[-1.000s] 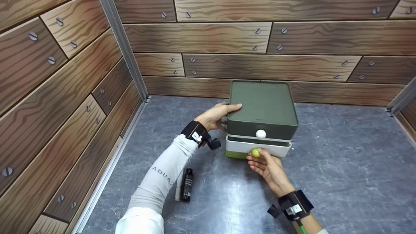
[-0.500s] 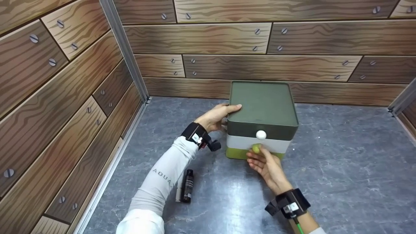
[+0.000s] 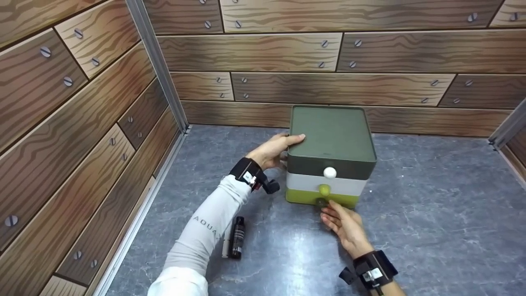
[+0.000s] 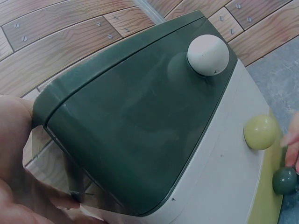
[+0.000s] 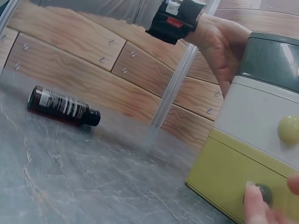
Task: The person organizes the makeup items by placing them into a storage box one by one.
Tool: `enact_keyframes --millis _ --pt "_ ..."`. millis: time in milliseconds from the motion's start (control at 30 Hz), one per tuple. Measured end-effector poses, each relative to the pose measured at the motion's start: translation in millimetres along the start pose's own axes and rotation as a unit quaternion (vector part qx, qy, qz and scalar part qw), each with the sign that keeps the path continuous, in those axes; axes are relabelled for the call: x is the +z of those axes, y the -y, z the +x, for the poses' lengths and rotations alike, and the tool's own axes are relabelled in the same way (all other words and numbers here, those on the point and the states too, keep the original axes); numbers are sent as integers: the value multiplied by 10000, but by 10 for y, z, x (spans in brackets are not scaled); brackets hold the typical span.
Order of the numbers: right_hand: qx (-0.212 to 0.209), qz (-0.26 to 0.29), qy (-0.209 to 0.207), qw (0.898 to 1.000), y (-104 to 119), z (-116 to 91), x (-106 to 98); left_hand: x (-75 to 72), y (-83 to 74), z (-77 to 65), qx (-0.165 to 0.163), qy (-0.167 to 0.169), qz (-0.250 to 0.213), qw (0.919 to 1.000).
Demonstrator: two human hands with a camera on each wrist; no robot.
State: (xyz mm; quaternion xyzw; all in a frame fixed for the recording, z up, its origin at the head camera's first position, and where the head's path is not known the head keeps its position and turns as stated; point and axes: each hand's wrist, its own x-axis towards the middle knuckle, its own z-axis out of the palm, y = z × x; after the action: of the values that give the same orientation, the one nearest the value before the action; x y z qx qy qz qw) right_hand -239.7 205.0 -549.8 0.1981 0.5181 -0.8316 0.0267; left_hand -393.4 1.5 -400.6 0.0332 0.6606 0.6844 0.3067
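Note:
A three-tier drawer box has a dark green top (image 3: 333, 131), a white middle drawer (image 3: 304, 181) and a lime-green bottom drawer (image 3: 301, 196). All its drawers sit closed. White (image 3: 329, 172), yellow-green (image 3: 324, 189) and dark green (image 3: 321, 202) knobs stick out at the front. My left hand (image 3: 273, 151) grips the box's upper left side, thumb on the top edge; some of its fingers are hidden behind the side. My right hand (image 3: 345, 226) is at the dark green knob, with one fingertip (image 5: 252, 196) over it and another digit apart from it at right.
A dark bottle (image 5: 60, 107) lies on the grey marbled surface (image 3: 431, 213), left of the box. Beside it, partly behind the left sleeve, is a thin pale stick-like object (image 3: 226, 243). Wood-print walls (image 3: 287, 53) stand at the back and left.
The white middle drawer, slightly out a second ago, has slid in flush. My right hand has left the yellow-green knob and moved down to the dark green one. My left hand stays put.

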Motion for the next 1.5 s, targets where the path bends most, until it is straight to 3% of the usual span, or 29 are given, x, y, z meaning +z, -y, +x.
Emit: enact_keyframes --millis 167,300,667,1000,1500 --pt "224 -338 308 9987 4 41 36 14 18 -5 -35 -44 37 10000" --pt "262 -268 504 9980 1 79 56 47 23 0 -12 -57 127 9999" --pt "192 -259 523 9981 -29 57 38 90 10 -3 1 -45 180 9998" --pt "393 -459 463 9971 -41 -108 21 90 -39 -9 -14 -145 162 9998" --pt "769 -671 1029 9894 -179 -453 -58 21 -4 -20 -50 -151 91 9998"
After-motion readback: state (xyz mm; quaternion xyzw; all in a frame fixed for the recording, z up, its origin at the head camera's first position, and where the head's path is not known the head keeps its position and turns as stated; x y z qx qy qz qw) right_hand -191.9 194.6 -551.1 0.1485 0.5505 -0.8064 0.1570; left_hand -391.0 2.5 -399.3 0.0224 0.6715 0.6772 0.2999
